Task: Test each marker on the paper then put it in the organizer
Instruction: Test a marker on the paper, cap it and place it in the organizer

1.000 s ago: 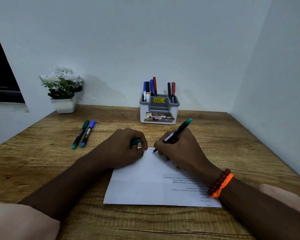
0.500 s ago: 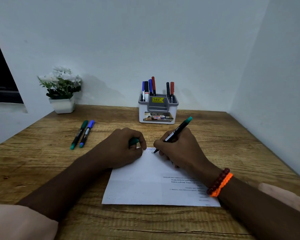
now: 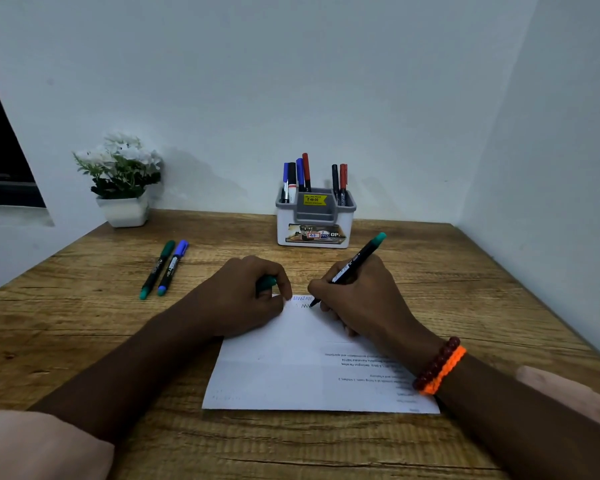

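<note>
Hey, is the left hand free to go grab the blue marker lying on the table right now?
Probably not yet. The left hand grips a green cap while resting on the paper. The table between it and the blue marker looks bare, so only the cap hinders it.

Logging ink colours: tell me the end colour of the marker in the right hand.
Teal green, on the marker gripped by the right hand; head view.

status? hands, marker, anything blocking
Right hand grips green marker, tip on paper, scribbling. Left hand holds its cap, resting on the sheet. Two markers wait at left; path to organizer open.
</note>
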